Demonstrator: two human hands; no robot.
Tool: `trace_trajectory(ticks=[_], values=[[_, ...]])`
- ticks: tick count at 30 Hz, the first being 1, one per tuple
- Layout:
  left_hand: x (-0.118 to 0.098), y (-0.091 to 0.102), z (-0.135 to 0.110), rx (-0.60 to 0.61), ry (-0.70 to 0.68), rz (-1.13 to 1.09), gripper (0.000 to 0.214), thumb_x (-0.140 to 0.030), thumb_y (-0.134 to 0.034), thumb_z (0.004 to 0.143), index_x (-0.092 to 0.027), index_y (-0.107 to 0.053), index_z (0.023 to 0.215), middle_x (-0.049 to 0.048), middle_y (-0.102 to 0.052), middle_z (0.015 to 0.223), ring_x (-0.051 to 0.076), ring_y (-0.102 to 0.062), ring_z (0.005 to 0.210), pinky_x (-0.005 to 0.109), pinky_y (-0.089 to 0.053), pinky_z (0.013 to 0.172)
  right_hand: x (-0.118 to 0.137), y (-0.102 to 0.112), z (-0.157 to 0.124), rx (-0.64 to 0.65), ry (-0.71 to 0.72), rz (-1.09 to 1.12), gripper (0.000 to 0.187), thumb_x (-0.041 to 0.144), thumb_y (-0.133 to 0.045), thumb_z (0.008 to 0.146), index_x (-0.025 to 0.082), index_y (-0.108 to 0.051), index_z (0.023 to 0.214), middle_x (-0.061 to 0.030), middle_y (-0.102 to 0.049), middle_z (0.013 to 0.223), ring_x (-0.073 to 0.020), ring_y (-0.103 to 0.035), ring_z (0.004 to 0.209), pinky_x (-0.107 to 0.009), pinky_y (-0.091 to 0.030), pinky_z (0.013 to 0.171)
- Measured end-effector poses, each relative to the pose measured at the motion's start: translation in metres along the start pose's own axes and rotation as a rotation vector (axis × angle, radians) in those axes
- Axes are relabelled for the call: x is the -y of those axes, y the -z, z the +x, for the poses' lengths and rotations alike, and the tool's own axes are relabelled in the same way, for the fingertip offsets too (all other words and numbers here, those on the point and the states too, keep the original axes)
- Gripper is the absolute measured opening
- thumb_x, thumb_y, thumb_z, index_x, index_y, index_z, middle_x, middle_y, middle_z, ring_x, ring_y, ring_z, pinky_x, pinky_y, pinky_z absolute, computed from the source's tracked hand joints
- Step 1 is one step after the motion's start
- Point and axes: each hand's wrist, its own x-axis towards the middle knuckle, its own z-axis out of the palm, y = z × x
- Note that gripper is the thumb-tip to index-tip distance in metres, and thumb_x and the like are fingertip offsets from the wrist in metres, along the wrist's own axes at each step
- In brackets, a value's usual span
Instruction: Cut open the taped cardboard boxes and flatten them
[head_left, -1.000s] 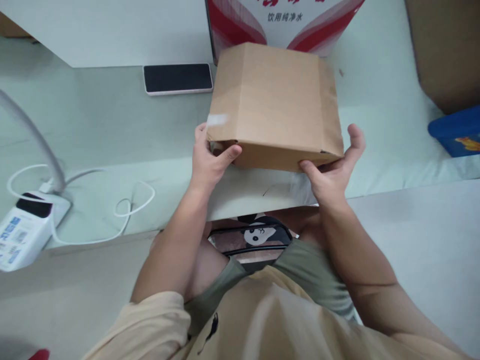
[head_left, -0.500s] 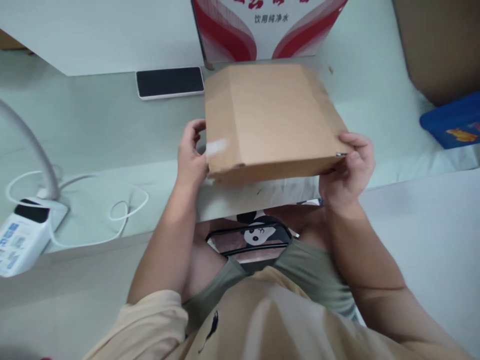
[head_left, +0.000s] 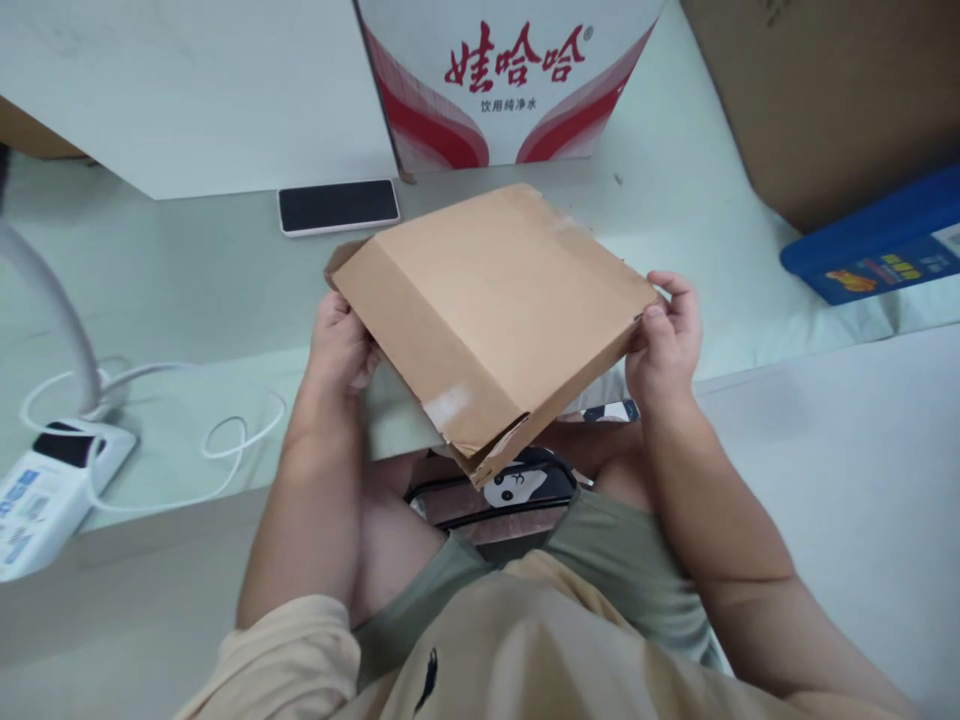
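A flat brown cardboard box (head_left: 517, 300) is held up in front of me, above the table edge and my lap. It is turned so that one corner points toward me, and that corner's flap stands slightly apart. My left hand (head_left: 341, 345) grips the box's left side near its far-left corner, fingers curled underneath. At the right corner, my right hand (head_left: 667, 335) pinches the edge with the thumb in front. Worn pale patches show on the near-left side and at the far edge. The underside of the box is hidden.
A phone (head_left: 339, 207) lies beyond the box, before a white and red carton (head_left: 517, 120). At left stands a white device (head_left: 56, 490) with a grey stem and a loose white cable (head_left: 244, 440). A blue package (head_left: 877, 245) and a brown carton (head_left: 817, 100) are at right.
The box has rotated, its near-left corner swinging toward me. My left hand has moved left and farther along its side; my right hand keeps hold of the right corner.
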Motion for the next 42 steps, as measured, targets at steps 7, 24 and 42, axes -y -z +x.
trace_trajectory(ticks=[7,24,42], values=[[-0.004,-0.006,0.006,-0.206,0.068,-0.079,0.048,-0.07,-0.077,0.075,-0.028,-0.064,0.092,-0.0046,-0.077,0.083,0.02,-0.074,0.09,0.044,-0.063,0.082,0.003,-0.006,0.001,-0.042,-0.095,0.001,0.05,0.064,-0.063,0.083,0.033,-0.054,0.12,-0.0054,-0.063,0.124,-0.0248,-0.065,0.12,-0.047,-0.052,0.106],[-0.009,-0.007,-0.009,0.249,-0.35,0.5,0.047,-0.018,-0.062,0.082,-0.032,-0.077,0.125,0.0053,-0.07,0.137,0.027,-0.066,0.127,0.044,-0.052,0.115,0.004,-0.021,0.002,0.079,-0.701,0.298,0.044,0.047,-0.075,0.062,0.024,-0.062,0.098,-0.0038,-0.074,0.103,-0.0261,-0.073,0.096,-0.043,-0.064,0.087],[-0.005,0.014,0.005,-0.01,-0.264,0.454,0.044,-0.062,-0.063,0.091,-0.03,-0.073,0.12,0.0084,-0.068,0.133,0.029,-0.059,0.133,0.049,-0.043,0.121,0.02,-0.011,-0.005,0.393,-0.52,0.043,0.038,0.039,-0.071,0.069,0.027,-0.068,0.105,0.0006,-0.077,0.097,-0.0254,-0.072,0.092,-0.042,-0.058,0.083]])
